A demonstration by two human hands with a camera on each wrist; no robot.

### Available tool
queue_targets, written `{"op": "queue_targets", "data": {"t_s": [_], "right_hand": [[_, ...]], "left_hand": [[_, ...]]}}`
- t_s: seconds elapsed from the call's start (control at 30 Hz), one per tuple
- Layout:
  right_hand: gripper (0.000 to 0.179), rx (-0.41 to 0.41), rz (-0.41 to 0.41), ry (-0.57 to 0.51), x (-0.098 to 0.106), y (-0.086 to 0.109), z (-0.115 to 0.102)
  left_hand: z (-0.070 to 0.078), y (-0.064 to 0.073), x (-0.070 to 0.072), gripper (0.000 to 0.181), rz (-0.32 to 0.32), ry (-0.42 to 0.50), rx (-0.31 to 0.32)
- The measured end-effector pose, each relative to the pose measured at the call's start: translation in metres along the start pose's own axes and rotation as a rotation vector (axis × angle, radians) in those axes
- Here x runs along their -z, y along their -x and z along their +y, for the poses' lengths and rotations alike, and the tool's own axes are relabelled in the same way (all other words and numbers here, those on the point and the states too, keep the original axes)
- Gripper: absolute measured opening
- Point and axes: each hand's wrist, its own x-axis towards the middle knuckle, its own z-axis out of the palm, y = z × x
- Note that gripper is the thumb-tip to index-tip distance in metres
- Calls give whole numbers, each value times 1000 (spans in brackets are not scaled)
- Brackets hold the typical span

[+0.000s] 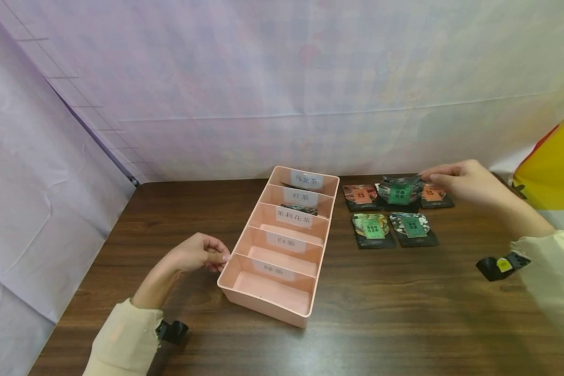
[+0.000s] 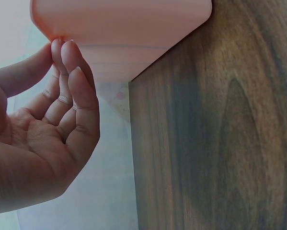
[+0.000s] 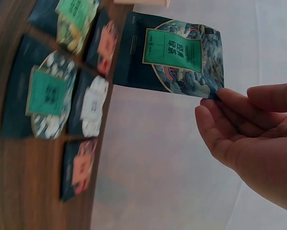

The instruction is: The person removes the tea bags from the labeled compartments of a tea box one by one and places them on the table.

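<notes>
My right hand (image 1: 465, 180) pinches a dark tea sachet with a green label (image 3: 174, 51) by one corner. In the right wrist view, that sachet is lifted above the others, and a white-labelled sachet (image 3: 93, 103) shows in the row behind. On the left, my left hand (image 1: 199, 253) has its thumb and fingertips together at the side rim of a pink divided box (image 1: 265, 300). The box has a handwritten label in each compartment. A patterned sachet (image 1: 299, 209) lies in the second compartment from the back, and a dark edge shows in the rearmost one.
Orange-labelled sachets (image 1: 359, 195) lie at the back of the wooden table (image 1: 380, 313). Nearer lie a light-green-labelled sachet (image 1: 373, 230) and a teal-labelled sachet (image 1: 413, 228). A pale patterned cloth (image 1: 282, 94) hangs behind the table; a yellow item (image 1: 552, 162) is at right.
</notes>
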Motion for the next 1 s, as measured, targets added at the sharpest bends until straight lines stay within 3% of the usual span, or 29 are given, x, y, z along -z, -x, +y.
{"op": "queue_targets", "data": {"t_s": [0.4,0.6,1.0], "right_hand": [[64,-73,-7,49,15,15,52],[55,-84,13,76,19,21,75],[44,-134,-39,59,29,31,108]], "left_hand": [[1,1,-1,13,0,-3,5],[1,1,-1,13,3,6,8],[3,1,0,13,2,14,22]]}}
